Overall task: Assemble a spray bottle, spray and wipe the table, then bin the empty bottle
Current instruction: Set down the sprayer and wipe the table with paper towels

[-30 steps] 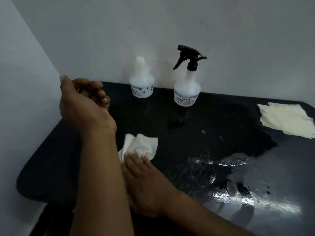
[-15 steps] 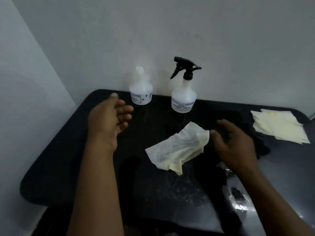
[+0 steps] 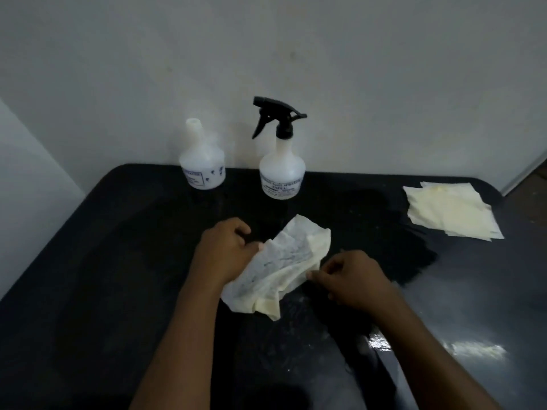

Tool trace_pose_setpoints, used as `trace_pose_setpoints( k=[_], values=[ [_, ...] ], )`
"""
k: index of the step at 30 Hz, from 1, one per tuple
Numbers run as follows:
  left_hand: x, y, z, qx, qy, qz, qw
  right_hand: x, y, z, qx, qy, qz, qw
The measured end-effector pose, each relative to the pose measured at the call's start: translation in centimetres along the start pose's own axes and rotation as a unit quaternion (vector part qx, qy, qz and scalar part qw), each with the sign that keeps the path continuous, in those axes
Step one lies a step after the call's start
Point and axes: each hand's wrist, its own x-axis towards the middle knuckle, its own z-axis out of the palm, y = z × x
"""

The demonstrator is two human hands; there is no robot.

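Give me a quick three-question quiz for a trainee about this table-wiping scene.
1. True or false: both white bottles carry a black trigger head.
2. What do the left hand and right hand hold? A) the crumpled cloth B) a trigger head C) nothing
3. Fill in: the stack of yellow cloths lies at the table's far ____ corner.

Key: 1 false: only the spray bottle has one, and the bare-necked bottle beside it does not. 2 A. 3 right.
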Motion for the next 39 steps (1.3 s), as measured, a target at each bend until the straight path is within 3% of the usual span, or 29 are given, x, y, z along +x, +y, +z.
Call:
trace_pose_setpoints(
  k=[9,13,17,22,25,30,33,37,39],
  values=[
    [-0.5,1.6,1.9,0.030,-0.029,-0.026,0.999,2.0,-1.5,0.8,-0.046,0.033,-0.064,0.996],
    [-0.9,2.0,2.0,0.003,-0.086,-0.040,0.995,2.7,-1.4,-0.2,0.103,0.064,-0.055,0.991],
    [-0.3,2.3,1.0,-0.181,-0.020,-0.068,0.981,3.1,-1.6,-1.2,0.369,0.034,-0.002,0.929],
    [-0.1,2.8,-0.4,-0.377,0.068,-0.080,0.920,3.4,-1.9,-2.6,0.533,0.048,-0.063,0.843],
    [-0.2,2.9,-0.9,-0.405,0.077,-0.053,0.909,3.3,-1.7,-3.4,0.581,0.026,-0.111,0.806],
    [-0.4,3.3,-1.3,-0.404,0.068,0.040,0.911,3.1,-1.6,-3.8,0.475,-0.026,-0.193,0.858],
    [-0.5,3.2,-1.8,-0.460,0.048,0.056,0.885,3.0,-1.8,-3.4,0.396,-0.034,-0.214,0.893],
    [-0.3,2.8,-2.2,-0.481,0.030,0.060,0.874,3.2,-1.6,-3.3,0.306,-0.003,-0.209,0.929],
    [-0.3,2.6,-2.2,-0.451,0.031,0.060,0.890,3.3,-1.3,-3.6,0.274,0.021,-0.209,0.939]
  ],
)
